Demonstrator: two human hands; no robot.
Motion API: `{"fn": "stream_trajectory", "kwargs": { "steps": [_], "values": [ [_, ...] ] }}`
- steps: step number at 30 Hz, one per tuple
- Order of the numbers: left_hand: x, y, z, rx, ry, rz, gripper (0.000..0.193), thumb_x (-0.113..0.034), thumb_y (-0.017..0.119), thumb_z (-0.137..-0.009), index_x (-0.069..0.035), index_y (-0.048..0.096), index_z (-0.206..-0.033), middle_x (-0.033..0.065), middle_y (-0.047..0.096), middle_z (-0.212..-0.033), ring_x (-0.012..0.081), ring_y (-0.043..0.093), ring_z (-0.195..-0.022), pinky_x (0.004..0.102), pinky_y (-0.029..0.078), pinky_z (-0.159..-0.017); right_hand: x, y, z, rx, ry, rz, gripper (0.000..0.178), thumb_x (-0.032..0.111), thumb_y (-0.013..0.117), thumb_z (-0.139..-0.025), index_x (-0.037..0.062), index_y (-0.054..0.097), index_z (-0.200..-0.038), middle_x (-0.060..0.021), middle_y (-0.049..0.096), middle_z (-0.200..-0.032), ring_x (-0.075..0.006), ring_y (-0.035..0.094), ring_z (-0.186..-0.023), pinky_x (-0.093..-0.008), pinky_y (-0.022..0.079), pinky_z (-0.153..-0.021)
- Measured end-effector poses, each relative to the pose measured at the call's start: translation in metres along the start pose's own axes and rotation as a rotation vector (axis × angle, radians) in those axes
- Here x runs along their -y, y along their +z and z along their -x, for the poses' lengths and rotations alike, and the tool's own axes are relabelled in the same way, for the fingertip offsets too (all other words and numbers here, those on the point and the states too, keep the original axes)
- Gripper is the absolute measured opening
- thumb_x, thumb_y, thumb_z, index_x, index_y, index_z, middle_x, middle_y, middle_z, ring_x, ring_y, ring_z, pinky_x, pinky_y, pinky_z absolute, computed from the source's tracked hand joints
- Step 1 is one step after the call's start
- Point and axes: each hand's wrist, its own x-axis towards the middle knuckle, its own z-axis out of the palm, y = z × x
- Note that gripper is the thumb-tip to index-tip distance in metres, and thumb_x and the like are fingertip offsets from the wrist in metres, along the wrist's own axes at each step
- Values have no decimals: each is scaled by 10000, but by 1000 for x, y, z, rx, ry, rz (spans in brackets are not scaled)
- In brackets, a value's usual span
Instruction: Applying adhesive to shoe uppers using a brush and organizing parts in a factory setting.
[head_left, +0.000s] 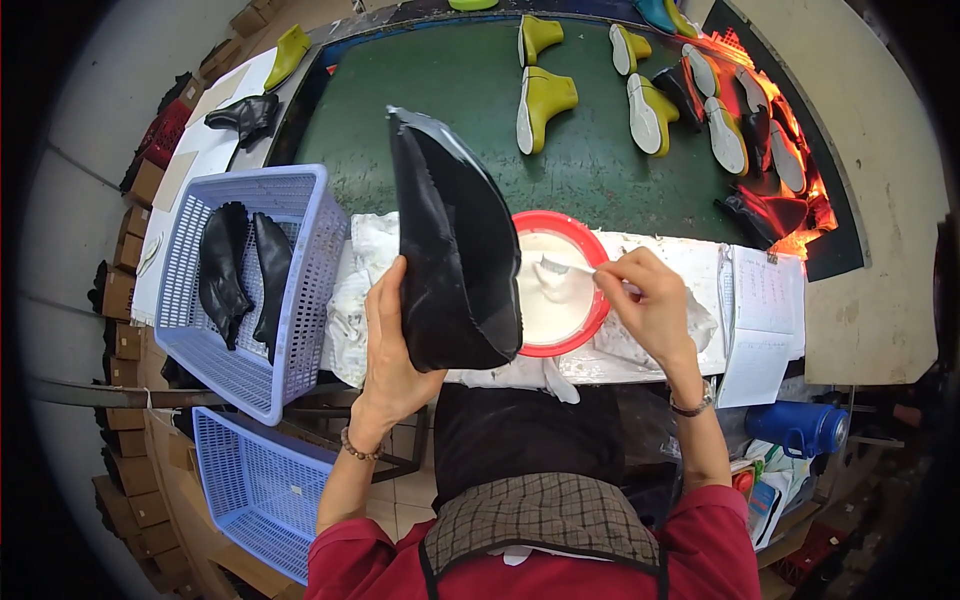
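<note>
My left hand is closed around the lower part of a black leather boot upper. The upper stands on end, its dark open inside facing right, and a pale wet-looking sheen runs along its top edge. Pinched between the fingers of my right hand is a small brush. Its bristle end is over or in the thick white liquid filling a red round bowl. The upper overlaps the bowl's left side and hides part of it.
A blue plastic basket on the left holds black uppers; another basket sits below. Across the green conveyor belt stand several yellow-green lasts, near a glowing orange heater. White cloths and papers flank the bowl.
</note>
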Motion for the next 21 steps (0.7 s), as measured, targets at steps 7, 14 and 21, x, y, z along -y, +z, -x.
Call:
{"fn": "stream_trajectory", "kwargs": {
  "steps": [7,14,21],
  "values": [
    [-13,-7,7,204,148,124,1109,1,851,-684,22,175,-1563,226,369,-1492,355,437,-1371,416,364,-1133,10,-13,-40,-126,-181,-66,128,45,791,-836,15,770,-958,-66,663,-838,-122,604,-690,-243,458,-551],
    [-3,1,4,-19,29,195,1301,-95,935,-630,-12,73,-1600,145,294,-1556,216,462,-1287,325,440,-1002,12,-12,-12,-60,-312,-173,191,4,805,-801,24,782,-989,-53,658,-888,-102,601,-724,-233,456,-602],
    [0,-1,-5,-49,180,15,1279,-58,920,-645,-1,66,-1595,146,289,-1553,228,459,-1302,355,423,-1066,19,-17,-14,-82,-240,-140,192,-1,810,-805,25,781,-993,-53,661,-889,-97,615,-718,-226,472,-594]
  ]
}}
